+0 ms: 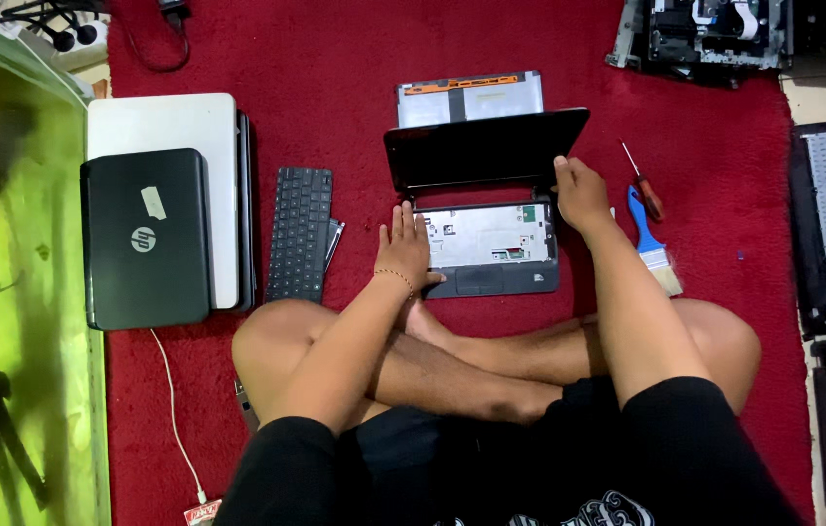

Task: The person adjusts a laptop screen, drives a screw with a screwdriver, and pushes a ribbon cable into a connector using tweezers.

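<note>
A small black laptop (491,248) lies open on the red carpet in front of my crossed legs, its keyboard removed so the metal tray inside shows. My left hand (405,244) rests flat on the laptop's left edge, fingers spread. My right hand (578,192) grips the lower right corner of the tilted black screen (481,146) near the hinge. The detached black keyboard (300,232) lies to the left of the laptop.
Two closed laptops, black (147,237) on white (179,122), stack at left beside a green-lit glass tank (13,292). A red-handled screwdriver (644,182) and blue-handled brush (653,239) lie right of the laptop. A grey panel (469,97) sits behind the screen; dismantled parts (700,34) at far right.
</note>
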